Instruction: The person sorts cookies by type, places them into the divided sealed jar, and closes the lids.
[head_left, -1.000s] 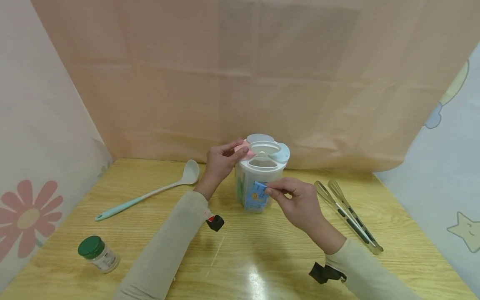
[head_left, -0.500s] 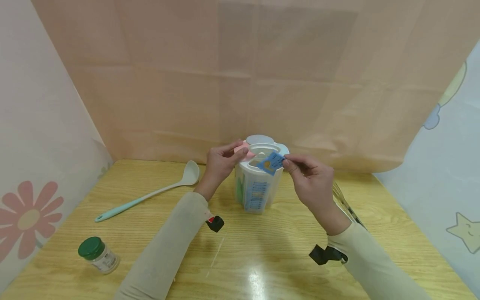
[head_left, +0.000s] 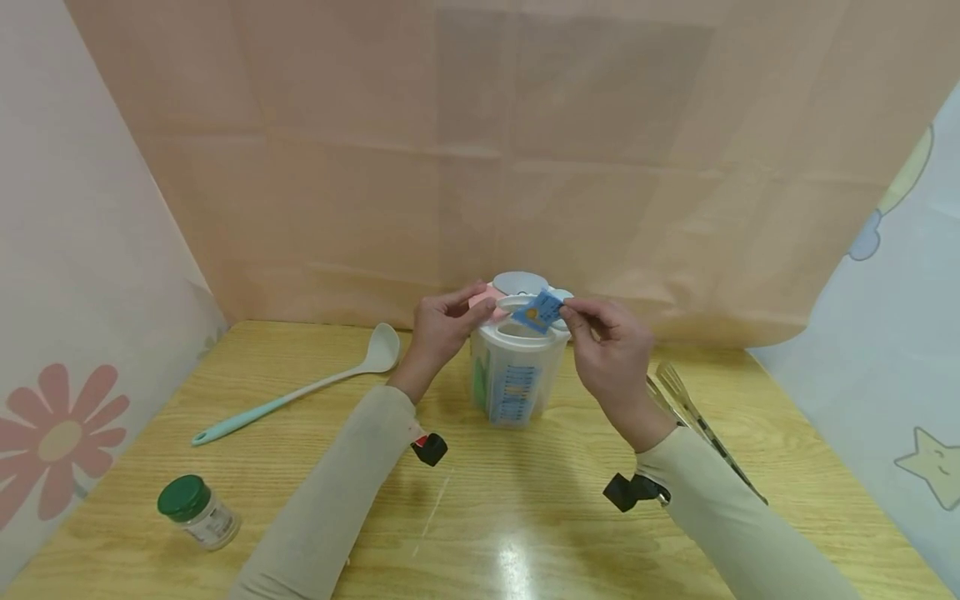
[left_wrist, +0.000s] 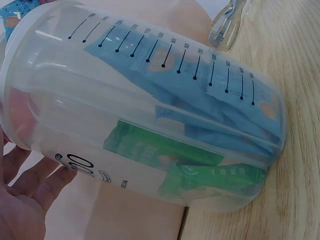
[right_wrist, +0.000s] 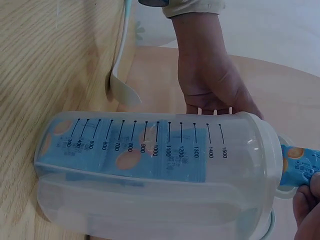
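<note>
Wooden table, green packets wrist-view only

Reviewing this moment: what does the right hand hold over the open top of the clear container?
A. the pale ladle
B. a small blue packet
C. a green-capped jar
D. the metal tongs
B. The right hand pinches a small blue packet just above the container opening, while the jar, tongs and ladle lie untouched on the table.
</note>
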